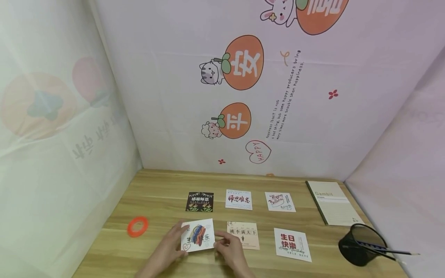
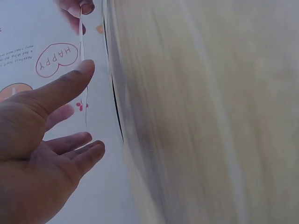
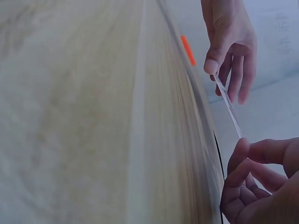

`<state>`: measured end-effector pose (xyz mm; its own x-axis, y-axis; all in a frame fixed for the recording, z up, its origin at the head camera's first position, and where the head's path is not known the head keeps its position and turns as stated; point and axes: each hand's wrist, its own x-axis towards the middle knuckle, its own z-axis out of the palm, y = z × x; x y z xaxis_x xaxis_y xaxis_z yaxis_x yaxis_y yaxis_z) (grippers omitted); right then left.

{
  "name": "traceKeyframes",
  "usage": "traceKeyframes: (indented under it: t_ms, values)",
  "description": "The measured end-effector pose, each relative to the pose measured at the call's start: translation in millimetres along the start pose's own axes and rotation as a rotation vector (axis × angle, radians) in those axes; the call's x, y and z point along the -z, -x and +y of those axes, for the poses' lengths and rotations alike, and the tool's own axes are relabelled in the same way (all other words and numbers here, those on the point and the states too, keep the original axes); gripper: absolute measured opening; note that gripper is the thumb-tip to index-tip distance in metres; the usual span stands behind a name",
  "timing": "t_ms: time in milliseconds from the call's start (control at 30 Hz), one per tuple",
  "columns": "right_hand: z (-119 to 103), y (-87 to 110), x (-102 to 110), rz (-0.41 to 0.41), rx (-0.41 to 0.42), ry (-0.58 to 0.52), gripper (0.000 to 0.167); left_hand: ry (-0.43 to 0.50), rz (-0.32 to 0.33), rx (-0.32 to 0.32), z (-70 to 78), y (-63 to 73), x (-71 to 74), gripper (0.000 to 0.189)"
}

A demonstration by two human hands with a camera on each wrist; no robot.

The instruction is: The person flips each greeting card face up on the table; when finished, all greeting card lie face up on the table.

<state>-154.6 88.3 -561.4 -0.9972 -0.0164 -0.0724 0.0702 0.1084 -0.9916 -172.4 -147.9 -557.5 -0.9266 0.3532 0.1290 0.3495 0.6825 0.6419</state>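
Observation:
A white square greeting card [image 1: 199,236] with colourful brush strokes, black characters and a small red heart is held up just above the table, between both hands. My left hand [image 1: 169,244] pinches its left edge, thumb on one face and fingers on the other. At the opposite edge, my right hand [image 1: 231,251] pinches the card between thumb and index finger, its other fingers curled. From the right wrist, the card [image 3: 227,103] appears edge-on as a thin strip between the left hand [image 3: 233,46] and the right hand [image 3: 261,182].
Behind lie a black card [image 1: 199,202], a white card with red characters [image 1: 238,199] and a Happy Birthday card [image 1: 280,202]. Beige [image 1: 248,237] and white [image 1: 292,244] cards lie rightward. Orange tape [image 1: 137,226] is left; a notebook [image 1: 333,204] and black pen holder [image 1: 354,247] stand right.

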Motion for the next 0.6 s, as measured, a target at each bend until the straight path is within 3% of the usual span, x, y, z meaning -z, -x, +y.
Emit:
traceKeyframes:
  t_ms: [233,400,600]
  values:
    - [1.2,-3.8,-2.7,-0.048,0.071,0.104,0.036,-0.103,-0.029,-0.024,-9.9,-5.1,-1.0,0.080]
    - [0.7,-5.8,-3.6,-0.062,0.022,0.058,0.037,-0.073,-0.050,0.003,-14.0,-8.4,-1.5,0.077]
    - [1.3,-7.0,-4.2,-0.058,0.001,0.030,0.037,-0.076,-0.004,0.019,-13.5,-9.2,-2.8,0.071]
